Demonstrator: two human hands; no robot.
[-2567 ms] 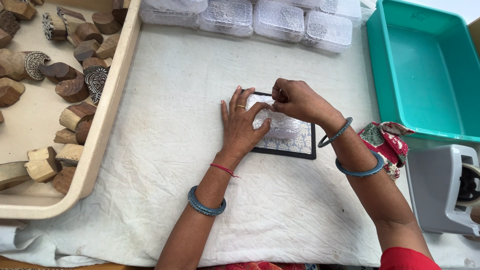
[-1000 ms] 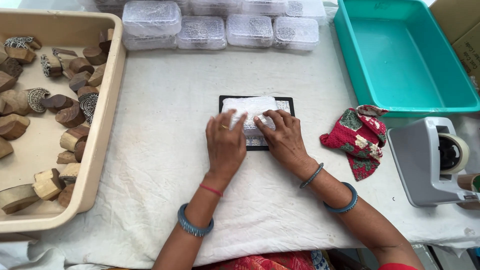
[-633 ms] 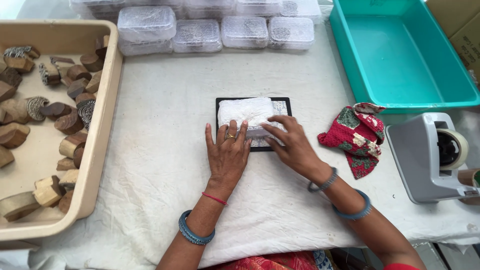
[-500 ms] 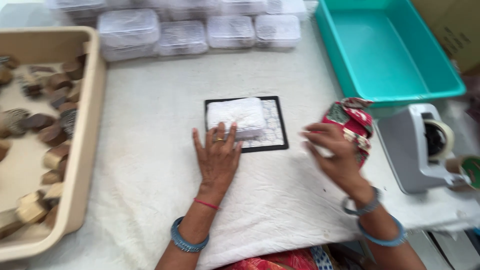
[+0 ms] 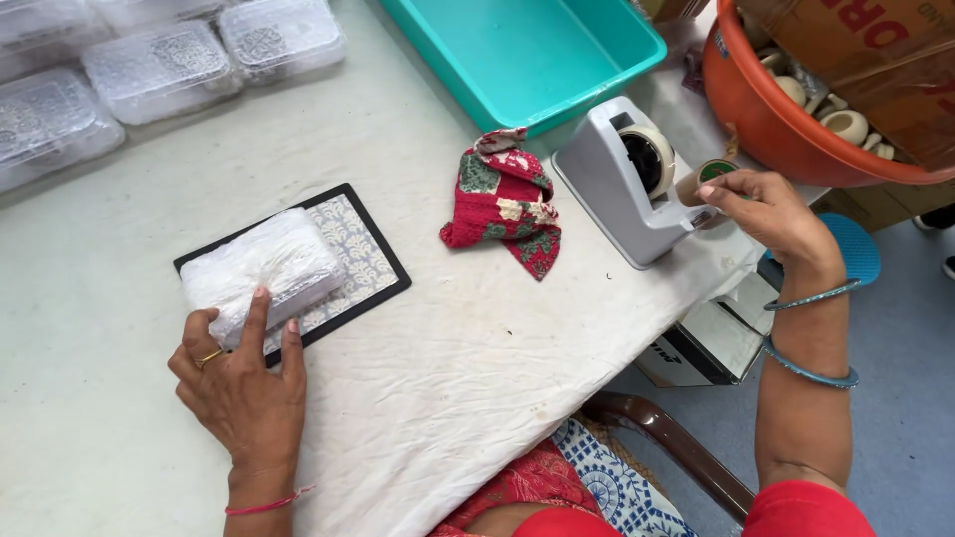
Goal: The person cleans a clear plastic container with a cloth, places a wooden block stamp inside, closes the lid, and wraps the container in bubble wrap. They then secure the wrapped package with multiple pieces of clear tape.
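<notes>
Left hand pressing a wrapped white bundle; right hand at the tape dispenser.

The left hand (image 5: 239,383) lies flat, fingers spread, on the soft crinkled white bundle (image 5: 261,268), which sits on a black-edged patterned board (image 5: 358,254) on the cloth-covered table (image 5: 468,378). The right hand (image 5: 766,214) pinches tape at the grey plastic tape dispenser (image 5: 627,184). A red patchwork pouch (image 5: 507,199) lies between them.

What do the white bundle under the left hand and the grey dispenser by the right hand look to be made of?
The white bundle, pressed by the left hand, looks like folded lace or netted fabric in thin clear wrap: soft, patterned, slightly glossy. The grey dispenser, at the right hand, seems moulded plastic: smooth, matte, with rounded edges and a tape roll in it.
</notes>
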